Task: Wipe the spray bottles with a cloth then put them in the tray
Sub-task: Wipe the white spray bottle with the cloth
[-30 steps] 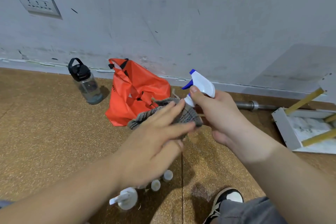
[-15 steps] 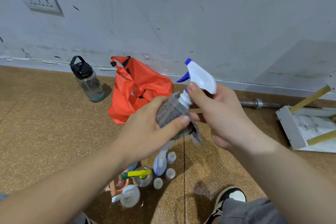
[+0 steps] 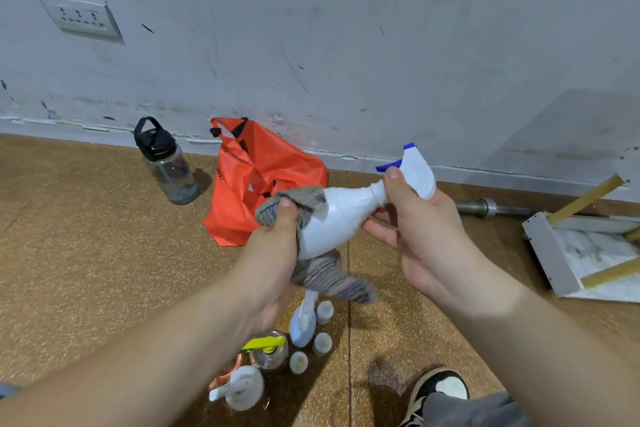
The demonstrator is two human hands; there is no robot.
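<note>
I hold a white spray bottle tilted almost on its side above the floor; its white trigger head with a blue nozzle points up to the right. My right hand grips the bottle's neck just under the trigger head. My left hand holds a grey striped cloth wrapped round the bottle's lower body, with one end of the cloth hanging below. Several more spray and pump bottles stand on the floor beneath my hands. The white tray with yellow sticks lies on the floor at the right.
An orange bag and a clear water bottle with a black lid stand by the wall. A metal bar lies along the skirting at the right. My shoe is at the bottom. The floor is brown cork.
The bottle has tipped from upright to nearly sideways. My left hand with the cloth has slid from the neck down to the lower body, baring the white shoulder.
</note>
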